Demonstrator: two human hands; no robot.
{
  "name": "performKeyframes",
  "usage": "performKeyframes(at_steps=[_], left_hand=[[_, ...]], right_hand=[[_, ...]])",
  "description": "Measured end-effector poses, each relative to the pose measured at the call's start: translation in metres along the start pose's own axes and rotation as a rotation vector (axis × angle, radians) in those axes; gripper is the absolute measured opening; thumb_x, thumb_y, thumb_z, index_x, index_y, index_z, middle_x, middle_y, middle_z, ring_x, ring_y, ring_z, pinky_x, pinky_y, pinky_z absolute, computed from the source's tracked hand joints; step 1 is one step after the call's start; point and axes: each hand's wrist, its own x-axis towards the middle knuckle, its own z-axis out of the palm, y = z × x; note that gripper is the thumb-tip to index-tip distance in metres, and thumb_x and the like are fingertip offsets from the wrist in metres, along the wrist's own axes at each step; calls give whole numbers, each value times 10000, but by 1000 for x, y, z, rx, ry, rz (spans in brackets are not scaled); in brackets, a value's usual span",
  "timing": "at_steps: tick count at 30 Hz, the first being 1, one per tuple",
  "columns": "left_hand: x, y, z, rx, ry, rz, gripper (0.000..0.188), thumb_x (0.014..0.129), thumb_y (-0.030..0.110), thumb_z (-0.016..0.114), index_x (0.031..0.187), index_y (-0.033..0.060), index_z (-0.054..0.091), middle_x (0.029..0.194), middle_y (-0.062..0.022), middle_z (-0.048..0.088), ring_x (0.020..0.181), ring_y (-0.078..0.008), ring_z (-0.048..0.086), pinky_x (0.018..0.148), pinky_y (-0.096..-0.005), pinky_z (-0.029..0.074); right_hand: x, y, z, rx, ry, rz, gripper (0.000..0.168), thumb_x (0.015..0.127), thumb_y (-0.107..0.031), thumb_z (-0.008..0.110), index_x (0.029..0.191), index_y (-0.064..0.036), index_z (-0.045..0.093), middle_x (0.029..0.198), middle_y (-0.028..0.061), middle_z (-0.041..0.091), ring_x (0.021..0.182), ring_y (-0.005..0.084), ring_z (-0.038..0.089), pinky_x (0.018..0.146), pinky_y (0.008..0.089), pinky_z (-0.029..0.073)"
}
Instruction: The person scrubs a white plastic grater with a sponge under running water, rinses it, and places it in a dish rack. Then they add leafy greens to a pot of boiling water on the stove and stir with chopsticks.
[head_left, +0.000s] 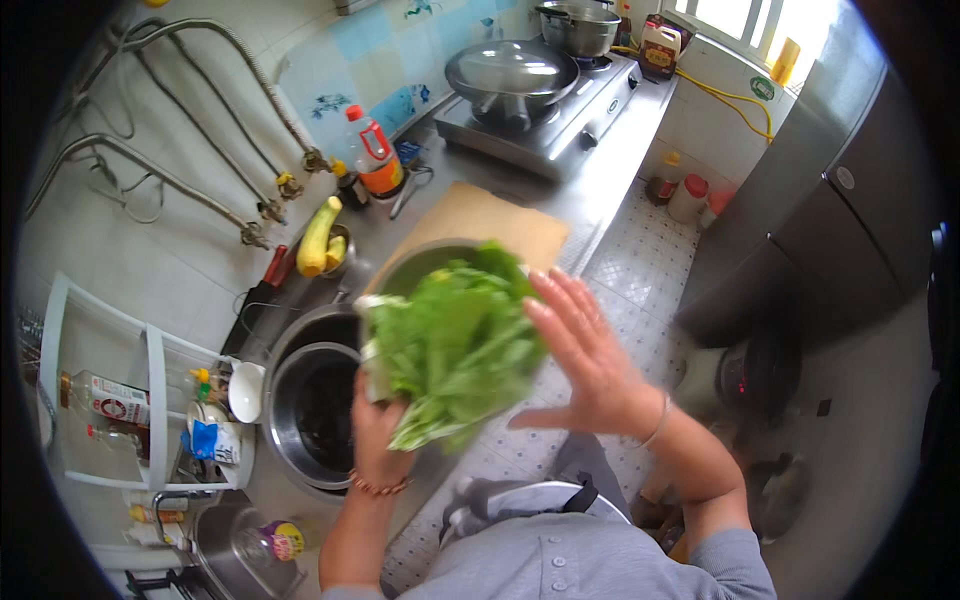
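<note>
My left hand (381, 427) grips a large bunch of leafy lettuce (457, 337) by its pale stem side, lifted in front of me. The leaves are blurred. Level with the leaves' right edge is my right hand (581, 349), fingers spread and holding nothing; whether the fingertips touch the leaves I cannot tell. Behind the bunch, a bowl (427, 262) shows partly, over a wooden cutting board (487, 210). To the left of my left hand sits a steel basin (281, 420) with a dark inside, set in or over a wider one (289, 330).
A lidded wok (514, 71) and a steel pot (581, 30) stand on the gas stove (570, 127). Peeled yellow-green squash (319, 236) rests in a small bowl by a plastic bottle (375, 154). A white rack (154, 405) and a sink (225, 540) lie left; a refrigerator (810, 195) stands right.
</note>
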Motion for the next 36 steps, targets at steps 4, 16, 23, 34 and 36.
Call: performKeyframes(at_steps=[4,16,23,34,36], left_hand=[[33,-74,112,-127,-152,-130,518,799,-43,529,1277,54,358,1141,-86,520,992,-172,545,821,-302,470],[204,-121,338,90,-388,-202,596,733,-101,450,1297,56,337,1041,-83,554,780,-129,592,550,-241,502],[331,-126,422,-109,-301,-128,586,741,-98,459,1290,65,336,946,-81,563,625,-112,561,399,-219,426],[470,-71,486,-71,-46,13,586,727,-96,446,1284,56,347,918,-87,579,576,-117,558,385,-211,434],[499,-52,494,-26,-31,27,598,721,-90,443,1295,45,341,946,-98,578,604,-130,576,359,-208,443]], right_hand=[[-15,79,-76,-149,-268,81,1059,556,-426,776,1374,-33,231,1423,190,223,1330,332,202,1087,444,160],[25,329,-197,-390,-552,227,1128,472,-417,818,1393,-162,218,1219,158,427,1130,342,434,923,453,362],[139,467,-244,-334,-660,-28,965,483,-354,808,1274,-57,343,1016,114,537,1007,272,506,865,387,378],[304,606,-265,-155,-615,-349,526,548,-160,699,1022,-55,497,921,121,550,917,304,539,809,383,406],[339,636,-268,-26,-538,-437,494,580,-192,704,1009,-58,499,888,129,556,894,318,545,786,400,425]])
